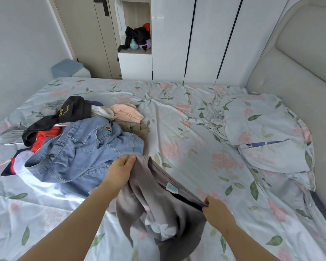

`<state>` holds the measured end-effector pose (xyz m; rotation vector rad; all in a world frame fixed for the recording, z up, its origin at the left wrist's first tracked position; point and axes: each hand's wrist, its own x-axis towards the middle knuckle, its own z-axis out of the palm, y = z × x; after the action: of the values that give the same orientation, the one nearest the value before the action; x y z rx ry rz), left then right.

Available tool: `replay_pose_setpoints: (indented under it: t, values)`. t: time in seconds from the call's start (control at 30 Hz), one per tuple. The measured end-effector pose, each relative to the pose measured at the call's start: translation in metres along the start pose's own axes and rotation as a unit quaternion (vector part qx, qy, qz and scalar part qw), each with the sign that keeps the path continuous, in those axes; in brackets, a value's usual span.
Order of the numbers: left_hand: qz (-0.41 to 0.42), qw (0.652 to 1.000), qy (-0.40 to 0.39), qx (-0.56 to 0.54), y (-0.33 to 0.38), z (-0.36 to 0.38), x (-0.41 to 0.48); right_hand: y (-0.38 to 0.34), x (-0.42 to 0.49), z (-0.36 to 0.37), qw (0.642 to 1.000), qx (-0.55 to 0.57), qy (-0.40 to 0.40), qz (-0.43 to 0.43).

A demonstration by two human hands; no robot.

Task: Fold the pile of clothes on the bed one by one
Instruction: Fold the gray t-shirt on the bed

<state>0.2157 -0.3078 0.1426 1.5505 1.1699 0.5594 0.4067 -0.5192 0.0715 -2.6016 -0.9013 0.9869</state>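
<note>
A grey garment (158, 208) with a pale label inside its neck hangs between my two hands above the bed's near part. My left hand (120, 170) pinches one end of its top edge. My right hand (217, 211) grips the other end, so the edge is stretched taut between them. The rest of the cloth droops in loose folds. To the left lies the pile of clothes (77, 140): a blue denim jacket (87, 151) on top, with black, red, white, pink and olive pieces around and under it.
The bed (186, 129) has a pale blue floral sheet. A matching pillow (267, 132) lies at the right by the padded headboard (297, 72). White wardrobes (205, 38) and a shelf with toys stand beyond the far edge.
</note>
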Motion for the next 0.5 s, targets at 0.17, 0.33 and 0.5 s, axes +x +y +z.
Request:
replay_pose_setpoints:
  t: [0.17,0.33,0.5]
  values:
    - [0.059,0.948,0.091,0.301,-0.009,-0.013,0.001,0.006,-0.004,-0.005,0.935,0.331,-0.015,0.123]
    - [-0.027,0.973,0.137,0.184,-0.003,-0.01,-0.009,-0.002,-0.008,-0.019,0.784,0.613,-0.002,0.101]
    - [-0.182,0.93,0.075,-0.311,0.025,-0.01,-0.029,-0.031,-0.02,-0.05,0.748,0.656,0.098,-0.01]
